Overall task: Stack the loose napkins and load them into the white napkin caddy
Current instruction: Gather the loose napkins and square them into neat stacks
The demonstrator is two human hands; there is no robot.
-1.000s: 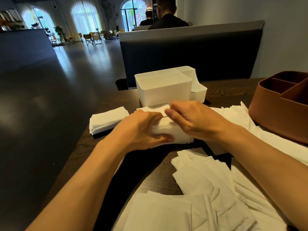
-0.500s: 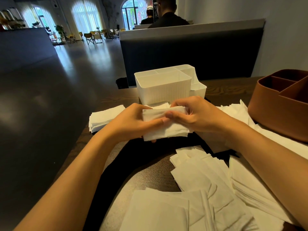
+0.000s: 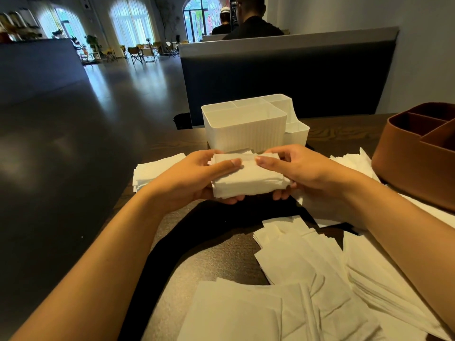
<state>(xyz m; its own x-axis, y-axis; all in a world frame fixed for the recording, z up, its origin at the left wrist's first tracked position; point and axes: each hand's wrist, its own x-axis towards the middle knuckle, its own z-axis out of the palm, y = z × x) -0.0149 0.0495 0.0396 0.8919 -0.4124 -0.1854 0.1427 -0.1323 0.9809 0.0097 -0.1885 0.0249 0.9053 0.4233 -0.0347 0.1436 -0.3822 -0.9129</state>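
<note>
The bundle of napkins (image 3: 247, 177) sits lifted off the table (image 3: 221, 257), held between both hands just in front of the white caddy (image 3: 243, 129), whose large front compartment looks empty from this angle. The left hand (image 3: 194, 179) grips the bundle's left end, thumb laid across the top and fingers curled underneath; the right hand (image 3: 299, 169) grips the right end the same way, thumb on top and fingertips showing below. The edges at the far side of the bundle are stepped and uneven, so the sheets are not squared. That is the main risk: if the bundle goes toward the compartment as it is, protruding corners could catch on the rim and fold or peel sheets off. Because the hold is only at the two ends, the middle could sag or fan out, and loosening either thumb might let the top sheets slide away. A neat stack (image 3: 157, 171) lies on the table to the left, just behind the left wrist, and loose napkins (image 3: 307, 279) are spread over the near and right side of the table; a dropped sheet would mix back in among them. The brown caddy (image 3: 418, 153) at the right stands near the right forearm, and a wide swing of that arm could nudge it.
</note>
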